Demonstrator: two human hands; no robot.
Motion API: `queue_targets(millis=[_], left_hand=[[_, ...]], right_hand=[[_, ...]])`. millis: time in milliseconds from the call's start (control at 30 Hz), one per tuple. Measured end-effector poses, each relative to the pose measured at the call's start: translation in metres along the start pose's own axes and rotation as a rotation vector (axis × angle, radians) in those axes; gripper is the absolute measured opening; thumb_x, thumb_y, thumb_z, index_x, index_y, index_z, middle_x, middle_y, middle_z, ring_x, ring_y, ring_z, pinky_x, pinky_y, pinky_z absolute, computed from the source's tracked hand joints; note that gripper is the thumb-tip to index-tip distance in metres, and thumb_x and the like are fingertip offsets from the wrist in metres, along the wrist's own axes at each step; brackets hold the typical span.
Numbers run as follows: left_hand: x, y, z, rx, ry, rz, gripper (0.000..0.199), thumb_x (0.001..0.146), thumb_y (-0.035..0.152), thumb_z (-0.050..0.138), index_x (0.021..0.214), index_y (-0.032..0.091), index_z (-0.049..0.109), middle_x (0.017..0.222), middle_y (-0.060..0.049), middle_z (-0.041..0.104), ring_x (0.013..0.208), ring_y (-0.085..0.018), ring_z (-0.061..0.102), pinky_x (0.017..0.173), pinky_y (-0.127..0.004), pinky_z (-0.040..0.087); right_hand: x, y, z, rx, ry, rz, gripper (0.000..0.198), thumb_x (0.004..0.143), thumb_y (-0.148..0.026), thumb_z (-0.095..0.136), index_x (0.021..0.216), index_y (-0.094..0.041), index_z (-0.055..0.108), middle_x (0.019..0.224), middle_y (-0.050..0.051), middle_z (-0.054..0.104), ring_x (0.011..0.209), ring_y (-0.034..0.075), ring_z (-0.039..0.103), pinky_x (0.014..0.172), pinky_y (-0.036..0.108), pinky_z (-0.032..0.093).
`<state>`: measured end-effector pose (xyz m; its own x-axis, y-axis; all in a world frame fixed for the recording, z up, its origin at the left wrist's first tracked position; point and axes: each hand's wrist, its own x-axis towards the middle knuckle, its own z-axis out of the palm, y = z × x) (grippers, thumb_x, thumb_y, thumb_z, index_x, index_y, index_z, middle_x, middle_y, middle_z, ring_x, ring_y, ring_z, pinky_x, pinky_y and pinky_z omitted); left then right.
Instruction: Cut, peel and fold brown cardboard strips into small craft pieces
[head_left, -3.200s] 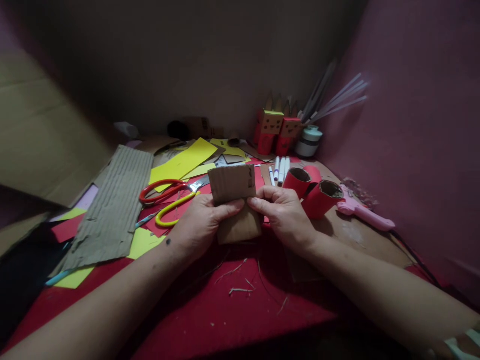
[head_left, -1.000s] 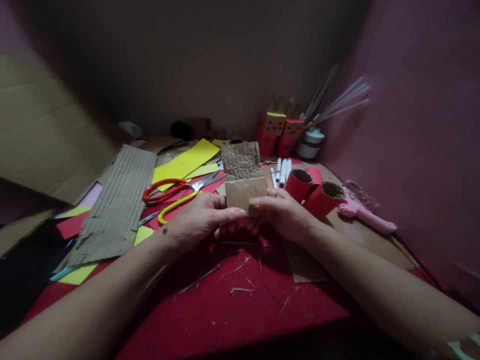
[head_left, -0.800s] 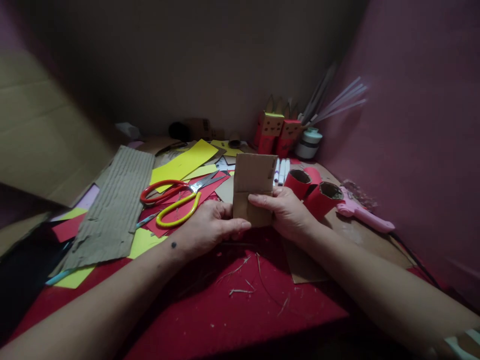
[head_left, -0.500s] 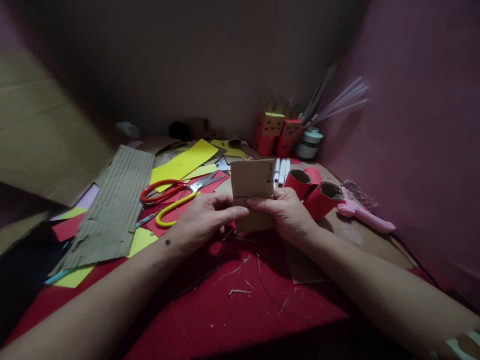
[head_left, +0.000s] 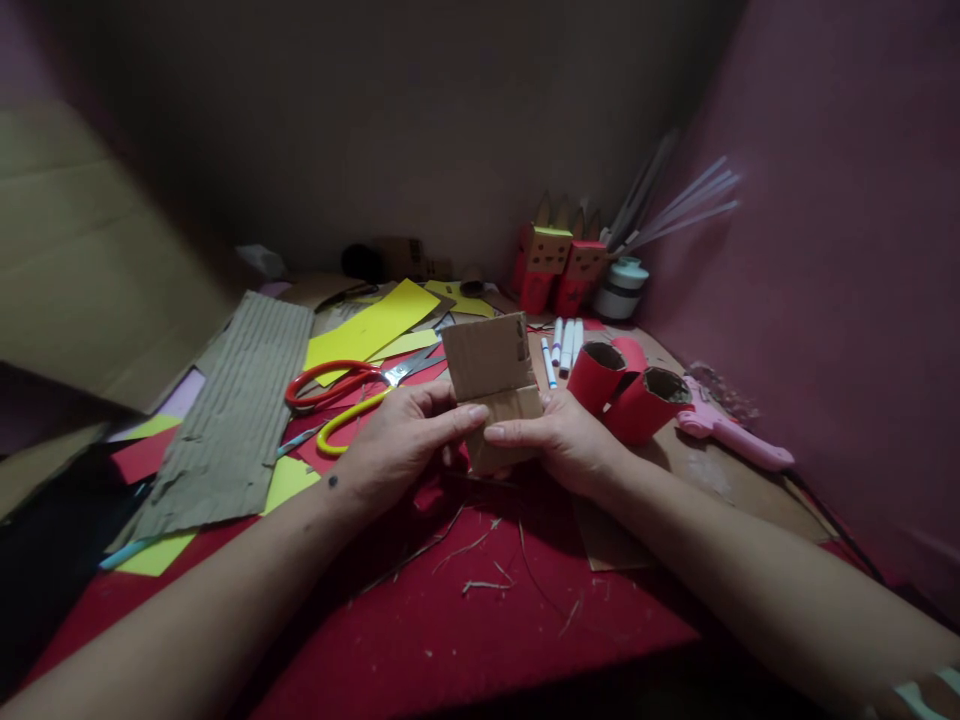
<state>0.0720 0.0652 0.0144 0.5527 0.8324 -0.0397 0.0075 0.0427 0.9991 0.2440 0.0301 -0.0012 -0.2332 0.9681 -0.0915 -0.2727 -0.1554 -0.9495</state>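
From the head camera, I see two bare hands meeting at the centre of the frame over a red tabletop (head_left: 450, 645). Between them is a small brown rectangular piece of cardboard (head_left: 489, 360), creased across its middle, its upper panel leaning slightly left and bearing dark printed marks near its right edge. The left hand (head_left: 405, 425) grips it at the left side, thumb laid across the front; the right hand (head_left: 574, 440) grips the right side, its thumb pressed on the lower panel, the two thumb tips close together. Just left of centre, beside the left hand, lie scissors (head_left: 394, 376) with one red and one yellow handle, blades slightly parted, and beyond them a bright yellow sheet of paper (head_left: 367, 325). A long grey-brown corrugated cardboard strip (head_left: 229, 420) slants through the left of the frame. Right of centre, near the right hand, stand open-topped red paper-covered tubes (head_left: 641, 412), with white capped markers (head_left: 567, 345) lying behind and a pink glue gun (head_left: 739, 435) to their right. In the upper right, two red figures with brown box heads (head_left: 549, 262) stand next to a pale lidded jar (head_left: 622, 288). Thin fibrous scraps (head_left: 486, 585) dot the lower centre.
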Motion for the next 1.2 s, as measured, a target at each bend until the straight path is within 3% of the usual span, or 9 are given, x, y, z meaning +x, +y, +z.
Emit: queue_targets(millis=[100,233,500,700,933,1200], left_hand=[[0.001,-0.003,0.003,-0.106,-0.009,-0.045,0.026,0.072,0.031,0.072,0.096,0.019,0.072,0.075,-0.004,0.072,0.065,-0.019,0.065,0.06,-0.028,0.05],[0.001,-0.006,0.008,-0.203,0.014,-0.002,0.016,0.07,0.024,0.073,0.083,0.016,0.074,0.076,-0.005,0.073,0.07,-0.021,0.067,0.07,-0.034,0.053],[0.001,-0.011,0.01,-0.314,0.009,-0.057,0.025,0.07,0.026,0.074,0.092,0.015,0.072,0.082,-0.007,0.074,0.067,-0.02,0.066,0.067,-0.033,0.053],[-0.002,-0.008,0.014,-0.336,0.127,-0.058,0.021,0.066,0.023,0.076,0.085,0.015,0.072,0.083,-0.005,0.074,0.073,-0.022,0.068,0.07,-0.033,0.054],[-0.004,-0.006,0.013,-0.333,0.169,-0.04,0.026,0.067,0.021,0.075,0.093,0.017,0.072,0.087,-0.004,0.075,0.082,-0.021,0.067,0.078,-0.032,0.051],[-0.005,-0.005,0.01,-0.247,0.231,-0.074,0.02,0.063,0.025,0.079,0.08,0.017,0.072,0.073,0.0,0.072,0.066,-0.016,0.062,0.064,-0.026,0.05]], right_hand=[[-0.002,-0.001,0.004,-0.048,0.043,0.004,0.022,0.058,-0.022,0.079,0.077,-0.014,0.068,0.065,0.002,0.067,0.055,0.015,0.061,0.052,0.027,0.049],[-0.004,0.001,0.007,-0.115,0.021,0.013,0.015,0.062,-0.023,0.075,0.07,-0.013,0.067,0.057,0.001,0.063,0.048,0.012,0.056,0.047,0.025,0.046],[-0.001,0.002,0.004,-0.155,-0.022,0.085,0.014,0.063,-0.021,0.072,0.073,-0.011,0.069,0.057,0.003,0.065,0.048,0.014,0.057,0.048,0.026,0.046],[-0.002,0.0,0.011,-0.06,-0.042,0.183,0.009,0.058,-0.016,0.073,0.064,-0.011,0.068,0.054,0.002,0.065,0.048,0.013,0.058,0.052,0.026,0.046],[-0.001,0.008,0.009,0.081,-0.045,0.184,0.021,0.056,-0.023,0.077,0.072,-0.011,0.069,0.065,0.003,0.068,0.064,0.015,0.063,0.072,0.03,0.047],[0.002,0.017,0.01,0.205,-0.158,0.182,0.035,0.057,-0.033,0.079,0.079,-0.008,0.068,0.063,0.006,0.067,0.06,0.018,0.065,0.069,0.036,0.052]])
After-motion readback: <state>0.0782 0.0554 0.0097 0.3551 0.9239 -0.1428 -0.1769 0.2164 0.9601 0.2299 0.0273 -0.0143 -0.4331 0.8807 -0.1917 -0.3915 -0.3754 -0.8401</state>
